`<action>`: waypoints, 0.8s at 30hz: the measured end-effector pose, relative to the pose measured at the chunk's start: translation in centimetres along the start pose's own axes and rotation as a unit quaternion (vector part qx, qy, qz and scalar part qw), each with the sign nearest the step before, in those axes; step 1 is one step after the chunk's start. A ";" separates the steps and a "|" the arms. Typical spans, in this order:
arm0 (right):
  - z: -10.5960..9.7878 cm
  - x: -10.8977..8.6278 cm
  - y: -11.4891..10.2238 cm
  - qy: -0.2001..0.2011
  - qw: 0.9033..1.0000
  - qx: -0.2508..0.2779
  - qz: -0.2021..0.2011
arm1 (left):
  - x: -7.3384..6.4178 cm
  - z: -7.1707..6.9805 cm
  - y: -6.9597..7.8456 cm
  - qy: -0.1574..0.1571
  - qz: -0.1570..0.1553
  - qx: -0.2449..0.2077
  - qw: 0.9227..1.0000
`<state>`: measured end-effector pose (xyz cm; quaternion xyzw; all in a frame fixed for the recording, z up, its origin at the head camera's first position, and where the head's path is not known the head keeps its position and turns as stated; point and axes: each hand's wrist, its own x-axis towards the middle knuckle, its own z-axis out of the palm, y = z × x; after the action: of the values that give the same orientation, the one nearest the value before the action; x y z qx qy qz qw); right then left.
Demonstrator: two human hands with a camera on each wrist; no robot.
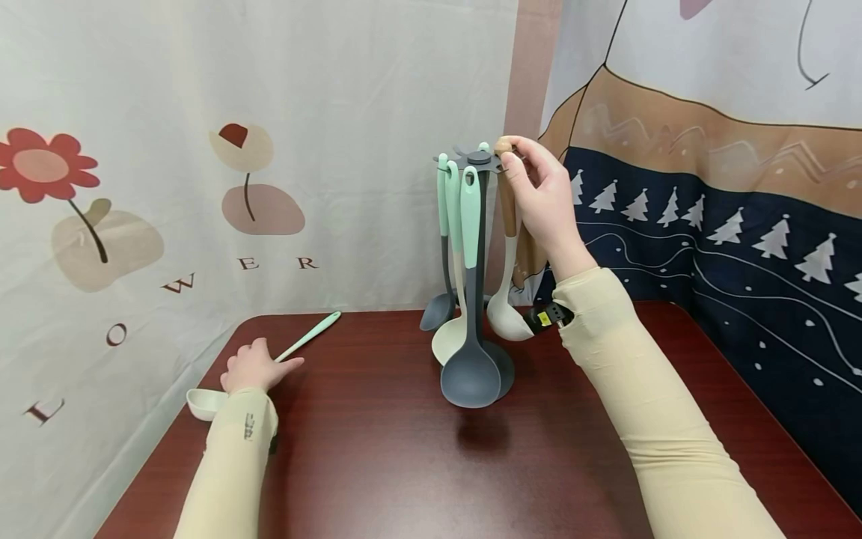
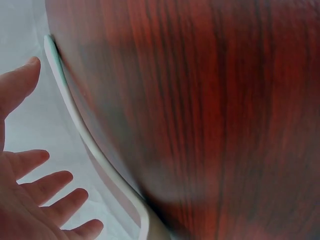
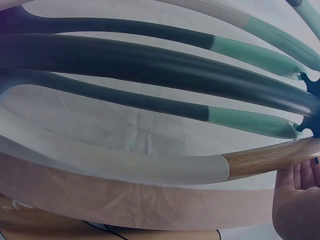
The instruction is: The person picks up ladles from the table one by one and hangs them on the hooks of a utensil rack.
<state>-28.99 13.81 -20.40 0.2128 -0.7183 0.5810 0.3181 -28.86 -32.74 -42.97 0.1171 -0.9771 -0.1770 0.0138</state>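
Observation:
Up at the top of a dark utensil rack [image 1: 480, 158], my right hand [image 1: 542, 191] pinches the wooden handle [image 1: 506, 202] of a white ladle [image 1: 508, 318] between thumb and fingers. This ladle hangs upright along the rack's right side; its wooden handle [image 3: 270, 159] also shows in the right wrist view. My left hand [image 1: 259, 367] is spread above a white ladle with a mint handle [image 1: 310, 336], which lies on the table at the left. In the left wrist view the fingers of the left hand [image 2: 30, 200] are apart from the ladle's shaft [image 2: 100, 155].
Several mint-handled utensils hang on the rack, among them a grey ladle [image 1: 471, 378] in front, a cream ladle [image 1: 449, 340] and a smaller grey utensil [image 1: 438, 312]. The dark red wooden table [image 1: 364, 464] meets a printed curtain [image 1: 377, 224] at its back and sides.

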 end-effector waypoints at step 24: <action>-0.1 0.1 0.0 -0.003 1.000 0.000 0.002 | -0.5 0.1 -1.5 -0.036 -0.032 0.020 0.999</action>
<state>-29.03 13.87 -20.37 0.2138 -0.7196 0.5809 0.3146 -28.09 -33.94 -43.55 0.1424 -0.9761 -0.1617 -0.0295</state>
